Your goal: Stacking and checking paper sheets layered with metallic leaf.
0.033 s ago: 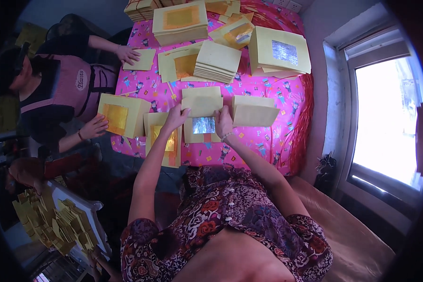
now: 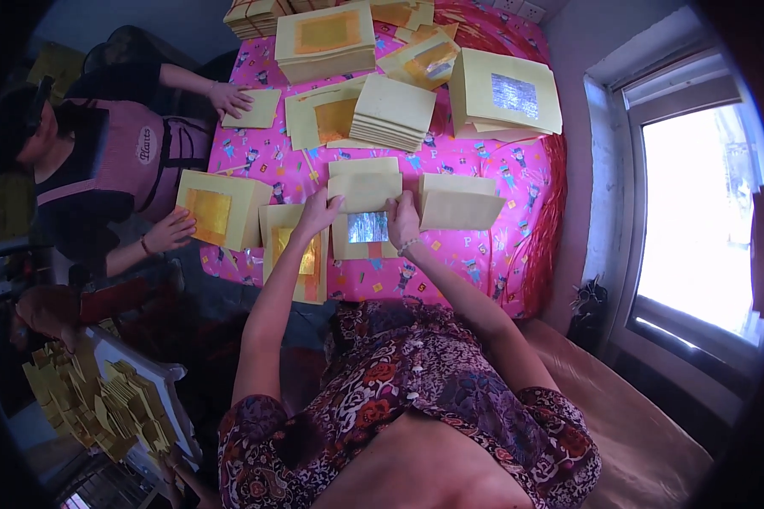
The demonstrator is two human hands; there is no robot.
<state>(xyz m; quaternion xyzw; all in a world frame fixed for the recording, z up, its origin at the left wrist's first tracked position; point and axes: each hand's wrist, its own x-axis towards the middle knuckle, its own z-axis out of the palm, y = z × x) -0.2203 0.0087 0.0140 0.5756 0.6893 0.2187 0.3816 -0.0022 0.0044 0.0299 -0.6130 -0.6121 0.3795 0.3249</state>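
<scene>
Yellow paper stacks (image 2: 393, 103) stand beyond both hands (image 2: 320, 214), which pinch a pale sheet (image 2: 366, 193) between them.

Through the head camera I see the left hand (image 2: 321, 209) and right hand (image 2: 404, 220) holding a pale yellow paper (image 2: 364, 192) by its near corners, a silver patch (image 2: 367, 227) showing between them. On the pink tabletop (image 2: 450, 267), I find a gold-patched sheet (image 2: 308, 258) leftward, folded papers (image 2: 460, 206) rightward, and a co-worker's hand (image 2: 230, 100) on a yellow stack (image 2: 263, 111).
</scene>
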